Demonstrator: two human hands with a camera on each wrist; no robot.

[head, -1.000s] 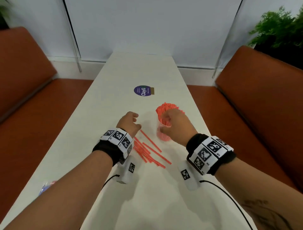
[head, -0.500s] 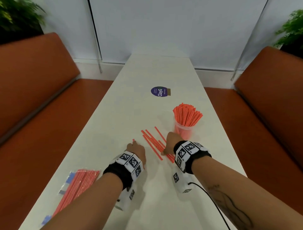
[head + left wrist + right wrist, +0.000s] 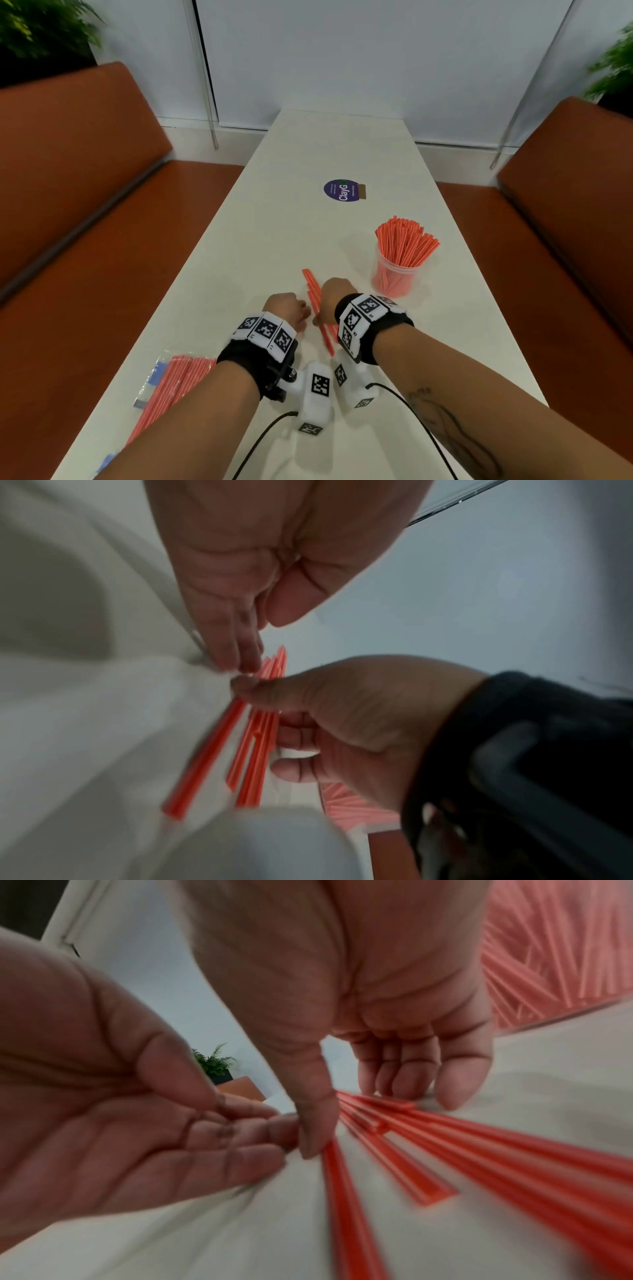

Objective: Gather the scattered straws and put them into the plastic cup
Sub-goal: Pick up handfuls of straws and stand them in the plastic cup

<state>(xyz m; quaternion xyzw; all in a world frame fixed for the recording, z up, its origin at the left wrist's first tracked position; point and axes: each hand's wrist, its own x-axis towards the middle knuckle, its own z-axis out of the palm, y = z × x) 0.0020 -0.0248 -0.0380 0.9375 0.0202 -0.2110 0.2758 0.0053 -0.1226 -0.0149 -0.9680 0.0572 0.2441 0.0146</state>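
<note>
Several loose red straws (image 3: 313, 291) lie in a bunch on the white table (image 3: 308, 154), between my two hands. My right hand (image 3: 330, 301) brackets the bunch and pinches it together. Its thumb (image 3: 316, 1123) is down on the near-left side and its fingertips (image 3: 407, 1080) are on the far side. My left hand (image 3: 287, 308) rests its edge on the table just left of the straws (image 3: 253, 764). Its fingers (image 3: 236, 647) are nearly straight, touch the straw ends and hold nothing. A clear cup (image 3: 397, 274) packed with upright red straws stands to the right.
A plastic packet of red straws (image 3: 178, 377) lies near the table's left edge by my left forearm. A round purple sticker (image 3: 342, 191) sits farther up the table. Orange benches (image 3: 85, 205) flank both sides. Wrist-camera cables trail under my forearms.
My right hand left the cup and came down on the loose straws. Both hands drew closer to me and to each other. The scattered straws now lie in a tighter bunch.
</note>
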